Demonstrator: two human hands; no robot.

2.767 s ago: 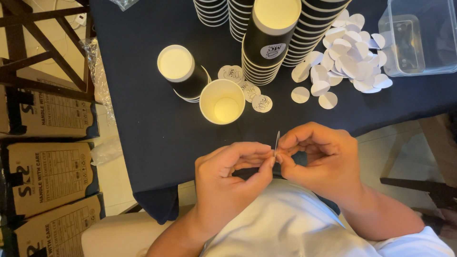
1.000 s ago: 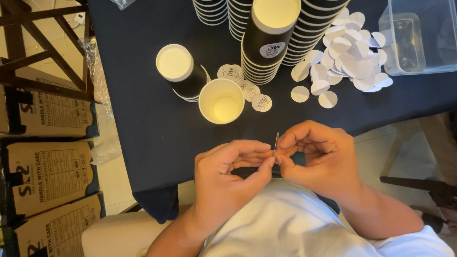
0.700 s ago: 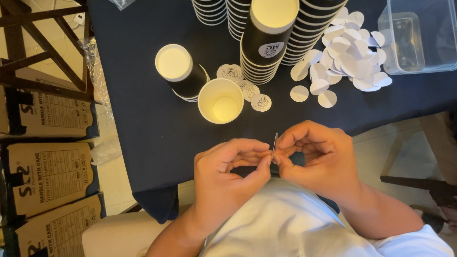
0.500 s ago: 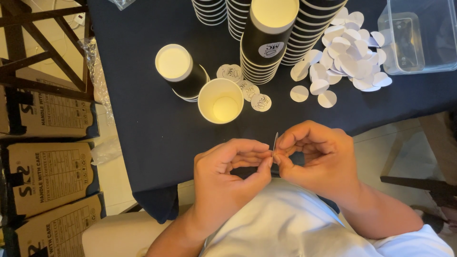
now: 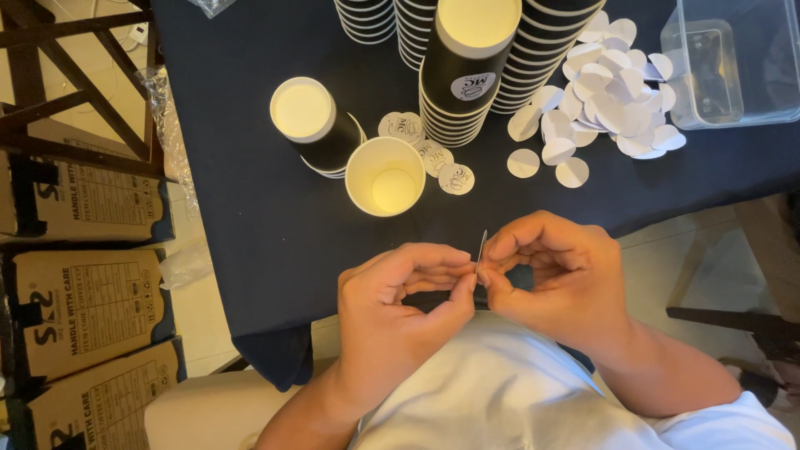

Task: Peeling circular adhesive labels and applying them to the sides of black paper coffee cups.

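Observation:
Both of my hands meet over the near edge of a dark blue table [image 5: 250,208]. My left hand [image 5: 400,312] and my right hand [image 5: 554,279] pinch a small round sticker [image 5: 482,247] between their fingertips; I see it edge-on as a thin pale sliver. Just beyond my hands stands an upright black paper cup [image 5: 385,176] with a cream inside. A second black cup [image 5: 310,122] lies tilted to its left. Printed round stickers [image 5: 446,162] lie on the cloth beside them.
Tall stacks of black paper cups [image 5: 467,75] rise at the table's far side. A heap of white paper discs [image 5: 604,100] lies to their right, by a transparent plastic box [image 5: 733,67]. Brown cardboard boxes [image 5: 83,283] stand on the floor at left, near a dark wooden frame [image 5: 75,92].
My fingers shift slightly on the sticker and both hands stay in place. Nothing on the table has moved.

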